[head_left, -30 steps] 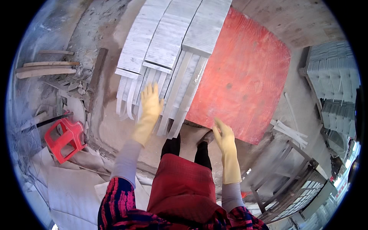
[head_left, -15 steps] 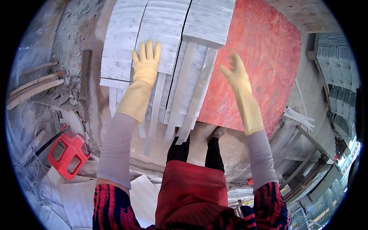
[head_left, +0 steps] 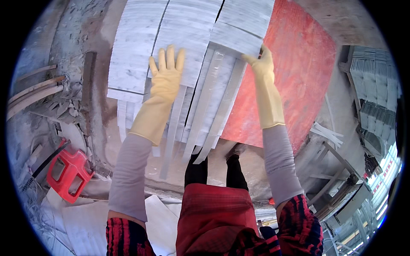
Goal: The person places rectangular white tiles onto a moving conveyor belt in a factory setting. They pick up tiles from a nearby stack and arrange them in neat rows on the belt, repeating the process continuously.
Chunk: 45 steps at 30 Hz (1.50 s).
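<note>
A red board [head_left: 294, 81] lies on the floor under stacks of pale grey stone slabs [head_left: 188, 30], with long thin stone strips [head_left: 213, 111] fanning toward the person's feet. The step looks like squaring up the pile. The left hand [head_left: 166, 77] lies flat, fingers spread, on the middle stack; the right hand [head_left: 261, 64] pinches the top slab's corner [head_left: 250, 47]. Shifting that slab likely calls for a firmer two-handed hold.
</note>
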{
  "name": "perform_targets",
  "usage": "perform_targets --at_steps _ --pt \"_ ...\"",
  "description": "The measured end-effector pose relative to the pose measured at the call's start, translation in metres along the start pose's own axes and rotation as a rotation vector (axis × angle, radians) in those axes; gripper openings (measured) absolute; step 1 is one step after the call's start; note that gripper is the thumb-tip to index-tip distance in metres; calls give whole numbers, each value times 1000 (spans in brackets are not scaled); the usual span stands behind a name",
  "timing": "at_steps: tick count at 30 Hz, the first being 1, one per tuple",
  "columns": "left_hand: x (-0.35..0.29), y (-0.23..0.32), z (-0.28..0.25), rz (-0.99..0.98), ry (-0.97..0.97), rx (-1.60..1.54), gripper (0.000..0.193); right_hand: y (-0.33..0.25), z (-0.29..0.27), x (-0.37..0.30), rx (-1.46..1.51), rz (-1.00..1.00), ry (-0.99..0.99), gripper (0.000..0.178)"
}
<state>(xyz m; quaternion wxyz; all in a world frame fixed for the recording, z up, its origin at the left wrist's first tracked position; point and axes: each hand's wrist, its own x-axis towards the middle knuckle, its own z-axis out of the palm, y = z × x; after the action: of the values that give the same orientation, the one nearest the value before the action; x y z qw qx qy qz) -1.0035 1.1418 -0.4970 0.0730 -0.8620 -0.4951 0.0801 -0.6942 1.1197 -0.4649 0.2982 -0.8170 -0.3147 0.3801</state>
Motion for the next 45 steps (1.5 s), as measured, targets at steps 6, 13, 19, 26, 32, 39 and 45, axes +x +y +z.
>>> perform_targets --at_steps 6,13,19,26,32,39,45 --pt "1 -1 -5 -11 -35 39 87 13 27 -59 64 126 23 92" --pt "0 1 -8 20 -38 111 82 -15 23 -47 -554 -387 90 105" --pt "1 -2 -2 -1 6 61 80 -54 22 -21 -833 -166 -207 113" --pt "-3 4 -11 -3 -38 68 75 18 7 -77 -259 10 -247 108" --pt "5 2 -8 10 26 86 70 114 -33 -268 503 435 -495 110" --pt "-22 21 -91 107 -152 188 73 94 -114 -474 653 785 -529 86" --pt "-231 108 -161 72 -410 -972 82 100 -192 -571 807 740 -393 83"
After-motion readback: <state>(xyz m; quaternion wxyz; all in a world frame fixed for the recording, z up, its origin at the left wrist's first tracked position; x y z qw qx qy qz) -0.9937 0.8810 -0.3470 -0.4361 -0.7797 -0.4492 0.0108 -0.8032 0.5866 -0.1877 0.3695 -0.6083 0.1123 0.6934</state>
